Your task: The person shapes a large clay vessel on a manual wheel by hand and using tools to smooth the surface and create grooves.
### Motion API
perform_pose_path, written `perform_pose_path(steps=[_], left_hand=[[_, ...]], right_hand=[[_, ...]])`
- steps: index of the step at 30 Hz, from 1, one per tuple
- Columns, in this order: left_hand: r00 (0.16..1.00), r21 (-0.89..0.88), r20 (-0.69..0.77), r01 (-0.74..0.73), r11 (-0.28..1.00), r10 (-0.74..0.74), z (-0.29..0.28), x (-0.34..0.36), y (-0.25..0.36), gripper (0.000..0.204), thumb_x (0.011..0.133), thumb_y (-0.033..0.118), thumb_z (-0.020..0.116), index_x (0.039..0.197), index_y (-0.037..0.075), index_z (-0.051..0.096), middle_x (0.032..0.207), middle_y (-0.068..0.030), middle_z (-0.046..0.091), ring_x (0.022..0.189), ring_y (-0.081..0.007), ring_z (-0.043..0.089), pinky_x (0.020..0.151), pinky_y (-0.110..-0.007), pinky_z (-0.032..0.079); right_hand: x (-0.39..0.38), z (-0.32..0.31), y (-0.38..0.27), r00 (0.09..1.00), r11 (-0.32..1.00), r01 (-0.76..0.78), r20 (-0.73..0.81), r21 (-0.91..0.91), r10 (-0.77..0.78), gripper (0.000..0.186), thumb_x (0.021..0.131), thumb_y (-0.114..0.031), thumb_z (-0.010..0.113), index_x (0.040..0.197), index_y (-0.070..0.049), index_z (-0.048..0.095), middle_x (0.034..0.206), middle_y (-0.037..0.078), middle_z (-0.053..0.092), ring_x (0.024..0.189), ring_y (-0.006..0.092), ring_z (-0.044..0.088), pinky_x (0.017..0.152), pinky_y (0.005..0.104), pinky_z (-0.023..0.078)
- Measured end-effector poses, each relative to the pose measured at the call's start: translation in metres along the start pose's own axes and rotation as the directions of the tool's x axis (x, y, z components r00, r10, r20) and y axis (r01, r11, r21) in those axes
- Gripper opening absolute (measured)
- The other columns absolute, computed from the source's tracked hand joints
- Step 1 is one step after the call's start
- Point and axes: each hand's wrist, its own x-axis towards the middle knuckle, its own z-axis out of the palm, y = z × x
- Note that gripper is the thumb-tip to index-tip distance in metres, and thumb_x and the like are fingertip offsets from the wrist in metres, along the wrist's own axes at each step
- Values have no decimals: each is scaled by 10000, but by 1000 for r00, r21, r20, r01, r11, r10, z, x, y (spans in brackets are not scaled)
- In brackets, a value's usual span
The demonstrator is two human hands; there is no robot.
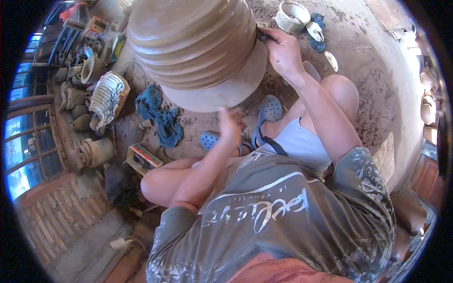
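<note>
A large brown clay pot (193, 42) with ridged, wet-looking walls stands on a round pale wheel disc (212, 98). Its upper part runs past the top of the view. At the pot's lower right side is my right hand (284, 51), fingers closed around a small dark piece whose kind I cannot make out, pressed to or very near the clay. My left hand (230, 126) is at the disc's near edge, smeared by motion. Whether it touches the disc I cannot tell.
A white basket-like tub (292, 17) stands at the far right, with blue and white cloths (317, 33) beside it. Left of the wheel lie a blue rag (160, 115), a ribbed white container (108, 99) and a small box (143, 159). My clogs (269, 111) are close below the disc.
</note>
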Motion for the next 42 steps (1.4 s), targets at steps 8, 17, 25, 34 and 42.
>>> perform_pose_path(steps=[8,17,25,34,42], left_hand=[[949,-269,-239,-268,925,205,-55,40,113,890,981,803,206,1604,176,304,1587,-110,444,1408,-345,473,1052,-487,445],[994,70,61,86,994,-91,-4,1,-27,789,992,751,371,1518,164,403,1394,-148,554,1156,-304,546,890,-490,453],[937,-134,-280,-252,958,207,-55,36,118,868,1025,731,250,1598,80,291,1603,-127,409,1371,-308,496,1139,-485,393],[986,-172,-79,131,976,-146,8,1,-3,850,990,736,406,1593,142,329,1489,-158,514,1330,-354,490,1096,-600,348],[905,-110,-275,-366,924,326,-20,36,35,949,981,792,299,1635,114,192,1619,-115,380,1465,-301,379,1151,-491,353]], right_hand=[[4,-3,3,998,986,51,-13,-159,-54,330,956,-23,582,1264,12,696,1185,140,752,1065,160,697,962,282,507],[8,3,-6,997,996,56,-41,-65,-59,360,903,-107,563,1222,-83,729,1142,208,723,1070,365,702,952,374,533],[6,9,-5,990,988,135,-17,-80,-137,336,921,-73,568,1217,-37,722,1164,175,733,1081,288,698,964,341,522],[4,0,-5,999,996,41,-10,-77,-42,353,926,-17,549,1239,-8,709,1169,149,747,1081,227,695,969,315,514],[-1,-1,-5,1000,1000,-5,6,0,5,345,949,15,561,1270,48,683,1217,134,740,1103,153,675,1001,273,494]])
